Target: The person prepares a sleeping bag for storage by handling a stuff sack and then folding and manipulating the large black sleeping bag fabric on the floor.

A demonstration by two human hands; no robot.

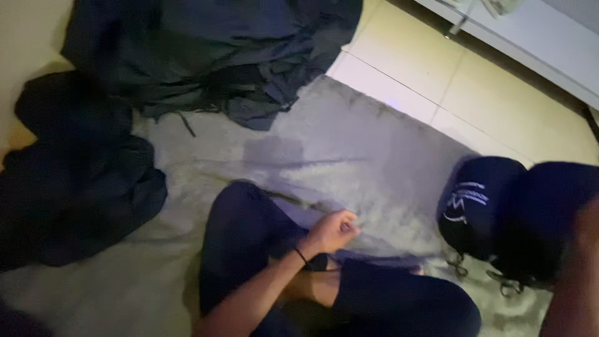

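I sit cross-legged in dark trousers on a grey shaggy rug (pixel 349 143). My left hand (pixel 334 231), a black band on its wrist, is curled shut over my knee, pinching the edge of a thin grey cloth (pixel 368 249) that lies across my legs. My right hand (pixel 586 237) is a blur at the right edge, pressed against a bundled black garment with white print (pixel 483 203). Its fingers are hidden by the blur and the fabric. Dark drawstrings hang below that bundle.
A heap of dark blue clothing (pixel 206 56) lies at the rug's far end. Another dark pile (pixel 75 187) sits on the left. Pale floor tiles (pixel 474 81) run beyond the rug to a white furniture base (pixel 536 37) at the top right.
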